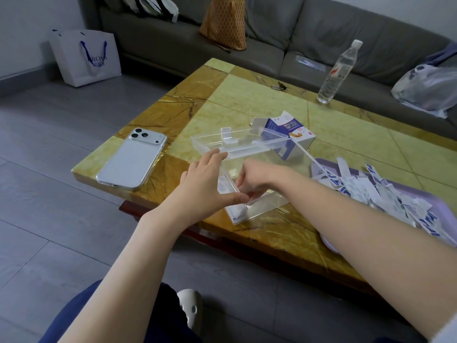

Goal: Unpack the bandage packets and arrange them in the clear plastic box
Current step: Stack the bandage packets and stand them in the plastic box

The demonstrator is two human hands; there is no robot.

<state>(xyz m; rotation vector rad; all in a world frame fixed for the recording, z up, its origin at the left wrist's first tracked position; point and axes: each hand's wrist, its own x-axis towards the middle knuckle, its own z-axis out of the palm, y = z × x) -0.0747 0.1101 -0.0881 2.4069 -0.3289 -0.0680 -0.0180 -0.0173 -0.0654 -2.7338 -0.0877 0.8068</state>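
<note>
Bracing the stiff, slick clear plastic box point(295, 154) at the surface's point(247, 100) near edge with flat left hand point(205, 184), curled right hand point(254, 179) inside, apparently pinching a light, floppy bandage packet point(238, 212) edgewise.

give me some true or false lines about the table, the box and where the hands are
1. The phone lies camera side up, left of the clear plastic box. True.
2. The water bottle lies on its side. False: it stands upright near the far edge of the table.
3. Loose bandage packets are piled on the purple tray, right of the box. True.
4. The left hand is down inside the box. False: it rests open against the box's left wall, and it is the right hand that reaches inside.
5. The bandage carton is sealed. False: its top flap is open.
</note>
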